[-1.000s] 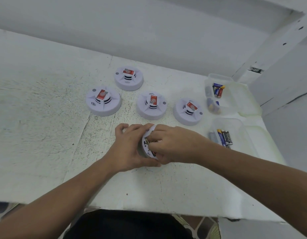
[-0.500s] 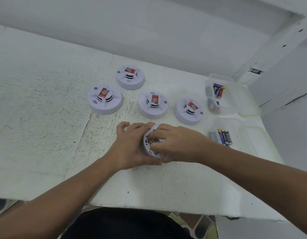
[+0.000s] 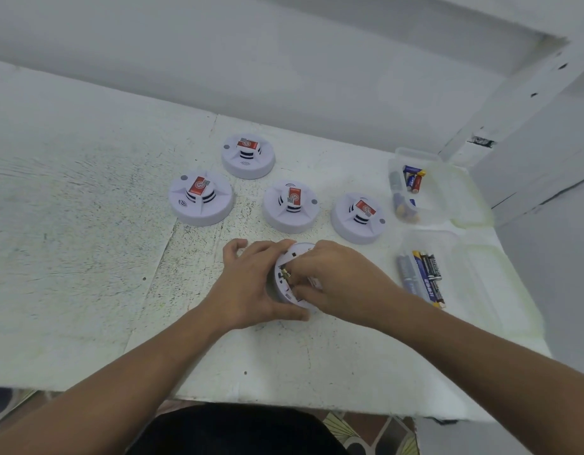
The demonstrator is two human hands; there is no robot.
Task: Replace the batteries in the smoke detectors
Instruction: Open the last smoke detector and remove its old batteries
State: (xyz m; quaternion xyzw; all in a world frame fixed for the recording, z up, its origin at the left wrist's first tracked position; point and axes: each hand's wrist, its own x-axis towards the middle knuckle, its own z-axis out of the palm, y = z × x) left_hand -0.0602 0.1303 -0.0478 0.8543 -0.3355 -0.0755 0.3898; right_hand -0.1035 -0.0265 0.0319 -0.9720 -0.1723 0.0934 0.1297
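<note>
Smoke detector [image 3: 298,250] is lying flatter than a second ago | my left hand [image 3: 251,285] is gripping its rim, right fingers [image 3: 305,263] pinching at its battery bay | I'm mid battery swap, I judge; next is calling for careful seating.

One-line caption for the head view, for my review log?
A smoke detector, battery bay exposed, held by left hand and right hand; four detectors behind, two battery tubs right.

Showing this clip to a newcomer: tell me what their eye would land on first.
Both hands meet at the table's near middle: the left hand grips an overturned smoke detector while the right hand digs its fingers into its open back. Behind it stand four more detectors with red labels, and at the right two clear tubs hold loose batteries.
</note>
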